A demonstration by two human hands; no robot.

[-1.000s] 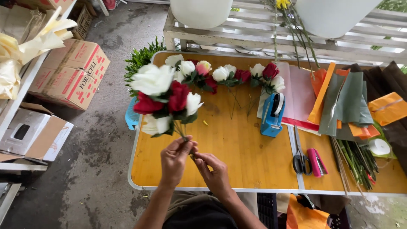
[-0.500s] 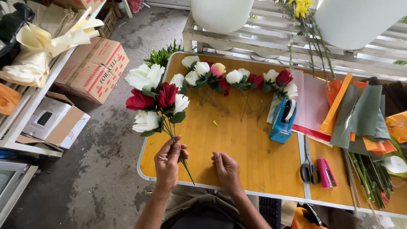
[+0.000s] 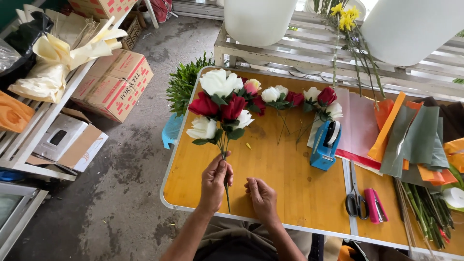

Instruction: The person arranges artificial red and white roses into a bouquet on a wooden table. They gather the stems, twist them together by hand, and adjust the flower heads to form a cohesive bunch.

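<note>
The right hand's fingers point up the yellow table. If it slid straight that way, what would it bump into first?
Probably the loose row of red and white roses at the far edge. The right hand points across bare yellow wooden tabletop, and nothing else seems to lie between, though depth is hard to judge.

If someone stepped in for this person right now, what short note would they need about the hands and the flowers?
Left hand: closed in a grip around the stems of a bunch of red and white roses, held upright over the yellow table.
Right hand: open, holding nothing, just beside the stems.
Nearby: more loose roses lie along the far side of the table; blue tape dispenser, scissors and coloured wrapping sheets sit to the right.
Done: several roses gathered into one bunch.
Left: the bunch is neither tied nor wrapped; the loose roses are unused.
</note>
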